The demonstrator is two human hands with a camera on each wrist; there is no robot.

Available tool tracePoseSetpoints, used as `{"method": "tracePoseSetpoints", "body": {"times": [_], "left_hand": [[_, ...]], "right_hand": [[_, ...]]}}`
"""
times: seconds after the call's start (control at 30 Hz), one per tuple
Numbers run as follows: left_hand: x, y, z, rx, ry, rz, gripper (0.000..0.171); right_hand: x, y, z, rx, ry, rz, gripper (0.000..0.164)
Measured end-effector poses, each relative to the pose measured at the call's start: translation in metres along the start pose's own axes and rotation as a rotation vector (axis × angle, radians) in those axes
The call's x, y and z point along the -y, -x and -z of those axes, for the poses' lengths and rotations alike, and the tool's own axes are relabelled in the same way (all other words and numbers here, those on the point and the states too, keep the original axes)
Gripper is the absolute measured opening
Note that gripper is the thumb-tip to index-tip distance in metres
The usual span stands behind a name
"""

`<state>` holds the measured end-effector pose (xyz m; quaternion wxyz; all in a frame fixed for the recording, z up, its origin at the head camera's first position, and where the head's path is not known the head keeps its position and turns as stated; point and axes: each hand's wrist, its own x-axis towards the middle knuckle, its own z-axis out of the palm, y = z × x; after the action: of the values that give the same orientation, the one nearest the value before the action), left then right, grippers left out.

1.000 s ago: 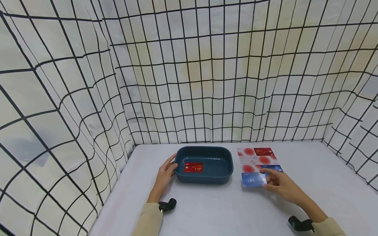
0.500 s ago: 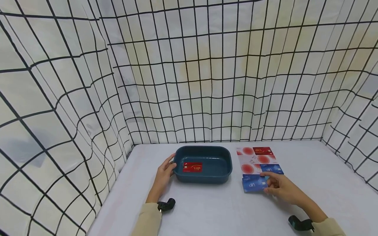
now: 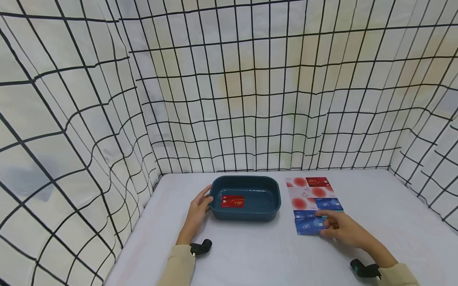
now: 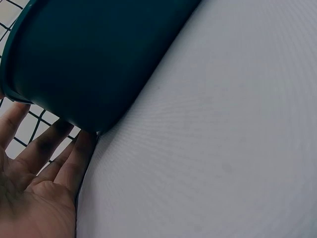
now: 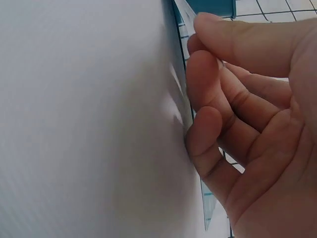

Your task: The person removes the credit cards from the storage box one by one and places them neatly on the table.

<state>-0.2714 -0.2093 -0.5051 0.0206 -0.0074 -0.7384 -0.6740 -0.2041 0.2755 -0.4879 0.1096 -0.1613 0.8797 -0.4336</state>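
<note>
In the head view my right hand [image 3: 341, 228] pinches a blue VIP card [image 3: 308, 228] at its right end, thumb below and fingers above. In the right wrist view that hand's [image 5: 242, 104] thumb meets the index finger at a thin white edge. A second blue card [image 3: 304, 215] shows just behind the held one, partly covered. My left hand [image 3: 196, 212] rests against the left end of a dark teal bin [image 3: 247, 217], thumb at the rim. Its fingers lie rather straight along the outer wall in the left wrist view. A red VIP card [image 3: 232, 201] lies inside the bin.
Behind the right hand lie another blue VIP card [image 3: 330, 204], a red VIP card [image 3: 317, 182] and pale pieces with red circles [image 3: 299, 204], edge to edge. The white table [image 3: 257, 254] ends at a black net [image 3: 255, 95] along the back and sides.
My right hand has drawn the held blue card slightly toward me, showing more of the second blue card behind it. The left hand stays at the bin; the view shifts a little.
</note>
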Motion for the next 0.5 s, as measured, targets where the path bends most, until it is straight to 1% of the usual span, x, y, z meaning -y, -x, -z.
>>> {"method": "tracePoseSetpoints", "body": {"times": [0.17, 0.3, 0.5], "left_hand": [[0.0002, -0.0001, -0.0003, 0.003, 0.003, 0.005, 0.047], [-0.0003, -0.0002, -0.0005, 0.002, 0.004, 0.005, 0.047], [-0.0004, -0.0012, -0.0003, -0.001, 0.008, 0.003, 0.046]], "right_hand": [[-0.0026, 0.0011, 0.0019, 0.022, 0.013, 0.019, 0.058], [-0.0055, 0.0002, 0.0034, 0.054, 0.01, 0.053, 0.056], [-0.0092, 0.0, 0.004, 0.081, -0.003, 0.055, 0.054]]}}
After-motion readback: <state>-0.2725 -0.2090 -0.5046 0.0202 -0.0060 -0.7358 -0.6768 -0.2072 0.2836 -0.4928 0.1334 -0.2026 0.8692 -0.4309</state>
